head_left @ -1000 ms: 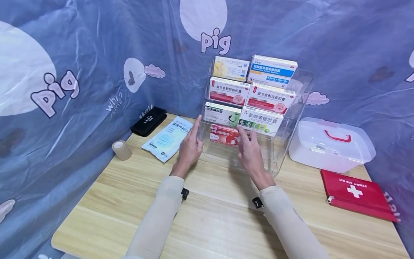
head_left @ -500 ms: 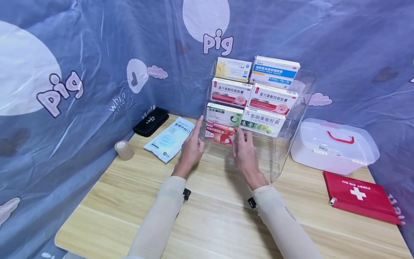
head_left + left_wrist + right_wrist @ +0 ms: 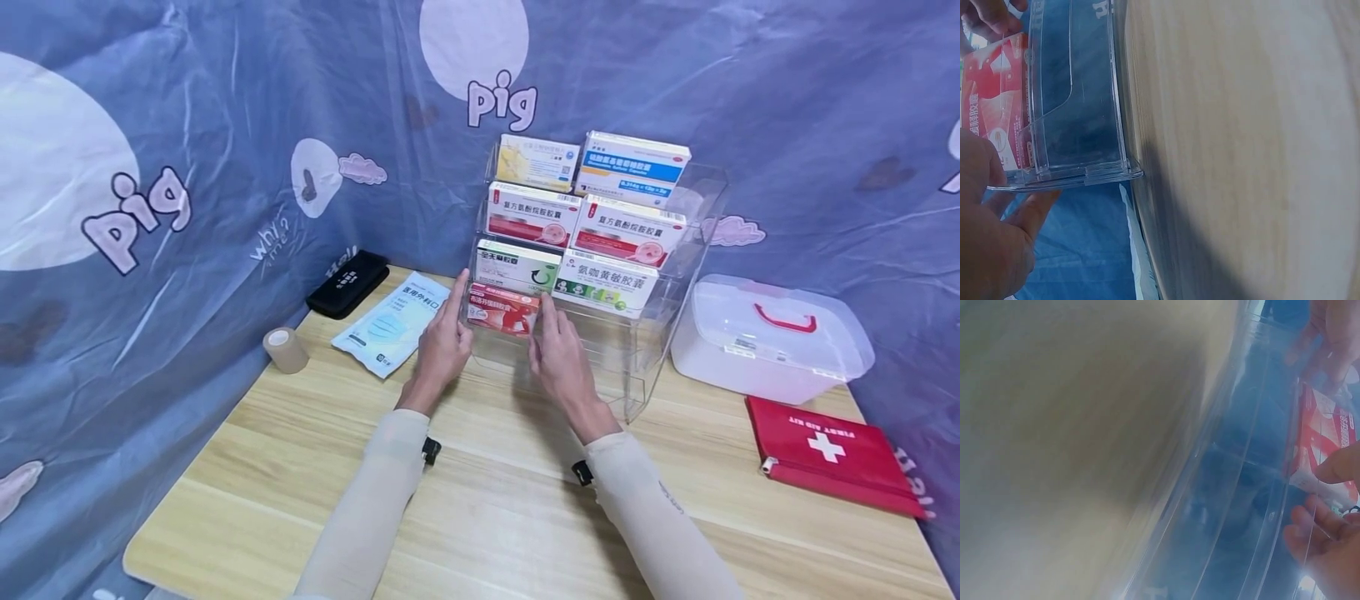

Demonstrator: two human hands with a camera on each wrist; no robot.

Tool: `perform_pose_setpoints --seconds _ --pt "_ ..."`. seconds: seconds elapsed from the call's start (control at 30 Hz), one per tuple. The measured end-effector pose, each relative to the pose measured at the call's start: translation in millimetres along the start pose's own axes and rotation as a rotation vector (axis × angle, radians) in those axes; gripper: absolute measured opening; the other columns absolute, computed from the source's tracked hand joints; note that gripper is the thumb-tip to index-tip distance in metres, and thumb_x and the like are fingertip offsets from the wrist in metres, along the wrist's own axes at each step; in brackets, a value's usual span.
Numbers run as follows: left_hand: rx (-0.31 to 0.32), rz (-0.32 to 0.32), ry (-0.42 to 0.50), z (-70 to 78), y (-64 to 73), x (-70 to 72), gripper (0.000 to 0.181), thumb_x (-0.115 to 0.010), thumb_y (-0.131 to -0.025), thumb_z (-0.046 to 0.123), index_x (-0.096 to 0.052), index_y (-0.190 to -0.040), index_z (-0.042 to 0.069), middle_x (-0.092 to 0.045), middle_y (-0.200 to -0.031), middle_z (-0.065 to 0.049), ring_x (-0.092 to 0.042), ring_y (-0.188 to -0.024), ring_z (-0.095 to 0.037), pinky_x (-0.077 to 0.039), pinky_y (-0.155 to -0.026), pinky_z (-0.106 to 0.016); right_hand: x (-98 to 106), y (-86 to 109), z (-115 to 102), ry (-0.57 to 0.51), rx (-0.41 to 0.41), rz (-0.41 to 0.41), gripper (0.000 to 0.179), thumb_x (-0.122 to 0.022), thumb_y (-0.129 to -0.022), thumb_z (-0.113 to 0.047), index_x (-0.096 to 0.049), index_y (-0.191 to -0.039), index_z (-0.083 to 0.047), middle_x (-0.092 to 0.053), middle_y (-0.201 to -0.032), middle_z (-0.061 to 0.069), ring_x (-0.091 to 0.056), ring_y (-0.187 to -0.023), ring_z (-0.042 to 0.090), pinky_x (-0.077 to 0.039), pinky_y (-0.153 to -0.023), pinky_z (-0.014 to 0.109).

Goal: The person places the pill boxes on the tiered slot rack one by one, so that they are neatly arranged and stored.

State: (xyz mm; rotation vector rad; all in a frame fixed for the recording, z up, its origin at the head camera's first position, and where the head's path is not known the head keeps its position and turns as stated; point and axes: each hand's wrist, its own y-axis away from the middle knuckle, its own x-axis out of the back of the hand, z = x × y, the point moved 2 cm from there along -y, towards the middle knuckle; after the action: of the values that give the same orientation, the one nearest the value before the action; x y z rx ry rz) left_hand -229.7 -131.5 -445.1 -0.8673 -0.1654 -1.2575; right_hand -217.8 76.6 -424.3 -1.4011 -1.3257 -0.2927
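A red-and-white medicine box (image 3: 502, 310) lies in the lowest occupied tier of a clear acrylic display stand (image 3: 637, 367), at its left side. My left hand (image 3: 444, 340) holds the stand's left side wall; in the left wrist view, fingers (image 3: 1029, 215) lie on both sides of that clear panel. At the box's right end is my right hand (image 3: 561, 358), its index finger extended against the edge. In the right wrist view, a digit (image 3: 1338, 467) touches the red box and other fingers (image 3: 1316, 528) lie beside its end. Directly above are a green-and-white box (image 3: 517, 267) and another (image 3: 606, 283).
Higher tiers hold red-and-white boxes (image 3: 628, 232), a yellow box (image 3: 536, 162) and a blue-and-white box (image 3: 633, 169). Left are a mask packet (image 3: 390, 325), a black case (image 3: 347, 283) and a tape roll (image 3: 287, 350). Right are a clear lidded box (image 3: 772, 337) and a red first-aid pouch (image 3: 832, 454).
The red medicine box has shifted left toward the stand's left wall and sits straighter. My right hand moved left with it, its index finger now straighter. My left hand stays at the wall.
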Motion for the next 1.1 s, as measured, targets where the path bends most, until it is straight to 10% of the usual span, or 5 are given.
perform_pose_setpoints --seconds 0.33,1.1 --pt "0.004 0.004 -0.008 -1.0 -0.3 1.6 0.105 -0.058 -0.090 -0.013 -0.020 -0.173 0.036 -0.048 -0.169 -0.013 -0.061 -0.077 -0.029 -0.052 -0.063 -0.037 9.8 12.0 3.8 -0.009 -0.066 -0.066 0.081 -0.072 -0.095 -0.004 -0.032 -0.165 0.003 -0.063 -0.118 0.026 -0.062 -0.102 0.039 -0.058 -0.095 0.051" --pt "0.027 -0.040 0.023 -8.2 -0.6 17.8 0.093 -0.060 -0.095 -0.002 -0.022 -0.173 0.032 -0.054 -0.160 -0.015 -0.062 -0.134 -0.034 -0.057 -0.102 -0.056 51.1 44.8 24.0 -0.013 -0.097 0.064 0.055 -0.072 -0.092 0.001 -0.057 -0.145 0.002 -0.063 -0.134 0.027 -0.063 -0.121 0.048 -0.053 -0.105 0.061"
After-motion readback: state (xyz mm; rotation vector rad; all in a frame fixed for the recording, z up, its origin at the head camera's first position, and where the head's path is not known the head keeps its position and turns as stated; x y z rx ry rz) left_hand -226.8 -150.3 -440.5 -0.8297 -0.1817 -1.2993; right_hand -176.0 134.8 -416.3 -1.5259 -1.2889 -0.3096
